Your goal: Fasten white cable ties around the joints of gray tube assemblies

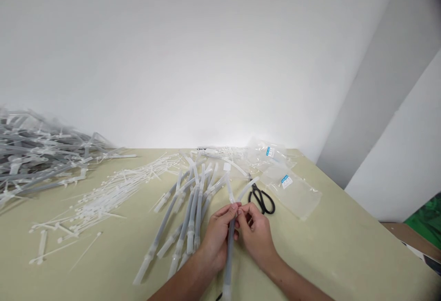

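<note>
White wall (206,62) behind a pale green worktop (330,259). A heap of grey tubes (41,154) fills the far left; a smaller group (198,200) lies near centre. Clear bags (299,197) lie right. Front centre, the left hand (217,230) is closed around a forked grey tube (229,257) below its fork; the right hand (257,231) pinches it there. Black scissors (255,188) lie just beyond. Thin white cable ties (106,202) spread leftward.

Our left hand (217,234) and right hand (257,232) hold a gray tube (230,250) near its fork. Zip ties (106,200), black-handled scissors (261,200) and more tubes (199,213) lie on the worktop (317,255).
</note>
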The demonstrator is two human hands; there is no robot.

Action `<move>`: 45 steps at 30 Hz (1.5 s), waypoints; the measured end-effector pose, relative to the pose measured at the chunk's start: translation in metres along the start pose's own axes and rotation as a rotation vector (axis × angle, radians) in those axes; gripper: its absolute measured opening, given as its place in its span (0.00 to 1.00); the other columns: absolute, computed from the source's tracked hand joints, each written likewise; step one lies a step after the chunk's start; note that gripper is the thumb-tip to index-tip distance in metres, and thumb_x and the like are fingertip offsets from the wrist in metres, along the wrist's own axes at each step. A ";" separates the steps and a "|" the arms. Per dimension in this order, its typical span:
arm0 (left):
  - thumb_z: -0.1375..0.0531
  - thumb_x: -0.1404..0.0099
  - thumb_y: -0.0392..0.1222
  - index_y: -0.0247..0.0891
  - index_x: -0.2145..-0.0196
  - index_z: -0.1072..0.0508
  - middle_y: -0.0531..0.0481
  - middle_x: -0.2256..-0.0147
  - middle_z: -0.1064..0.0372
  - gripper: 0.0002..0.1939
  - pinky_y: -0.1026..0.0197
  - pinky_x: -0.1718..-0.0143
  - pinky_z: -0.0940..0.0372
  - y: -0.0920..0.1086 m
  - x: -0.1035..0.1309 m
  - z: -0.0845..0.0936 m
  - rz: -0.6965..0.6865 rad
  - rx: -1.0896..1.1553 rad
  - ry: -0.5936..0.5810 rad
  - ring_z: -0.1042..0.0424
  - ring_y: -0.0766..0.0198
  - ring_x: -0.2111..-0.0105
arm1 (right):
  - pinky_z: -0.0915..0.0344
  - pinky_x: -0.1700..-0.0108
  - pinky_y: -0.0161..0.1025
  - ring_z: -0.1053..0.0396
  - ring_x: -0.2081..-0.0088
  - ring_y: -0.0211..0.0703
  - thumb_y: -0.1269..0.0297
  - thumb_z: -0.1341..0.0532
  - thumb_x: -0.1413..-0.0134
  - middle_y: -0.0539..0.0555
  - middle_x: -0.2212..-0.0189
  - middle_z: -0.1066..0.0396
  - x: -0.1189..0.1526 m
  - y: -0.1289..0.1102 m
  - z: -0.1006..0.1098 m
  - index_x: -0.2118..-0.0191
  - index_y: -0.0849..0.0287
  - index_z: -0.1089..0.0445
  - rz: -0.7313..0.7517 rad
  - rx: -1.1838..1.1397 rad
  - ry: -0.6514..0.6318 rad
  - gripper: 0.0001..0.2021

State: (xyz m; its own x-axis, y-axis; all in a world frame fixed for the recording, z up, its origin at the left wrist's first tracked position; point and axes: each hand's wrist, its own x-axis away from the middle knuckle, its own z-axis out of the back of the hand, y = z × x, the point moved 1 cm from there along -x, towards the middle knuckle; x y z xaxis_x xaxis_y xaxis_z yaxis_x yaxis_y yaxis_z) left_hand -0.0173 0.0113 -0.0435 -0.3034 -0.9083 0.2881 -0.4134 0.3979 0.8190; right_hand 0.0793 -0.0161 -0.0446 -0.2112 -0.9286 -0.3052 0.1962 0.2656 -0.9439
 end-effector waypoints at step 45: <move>0.47 0.38 0.54 0.36 0.66 0.35 0.52 0.75 0.32 0.16 0.67 0.83 0.40 0.023 0.001 -0.003 -0.298 -0.444 -0.144 0.31 0.66 0.81 | 0.39 0.73 0.32 0.38 0.72 0.38 0.54 0.37 0.49 0.53 0.69 0.31 -0.008 0.014 -0.003 0.62 0.56 0.27 -0.377 -0.776 -0.018 0.13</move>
State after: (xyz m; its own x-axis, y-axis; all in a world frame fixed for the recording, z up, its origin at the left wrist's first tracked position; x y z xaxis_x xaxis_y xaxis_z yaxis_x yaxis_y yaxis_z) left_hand -0.0243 0.0189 -0.0226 -0.3561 -0.9339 -0.0332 -0.1068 0.0054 0.9943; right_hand 0.0810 -0.0043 -0.0561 -0.1141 -0.9926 0.0415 -0.5948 0.0348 -0.8032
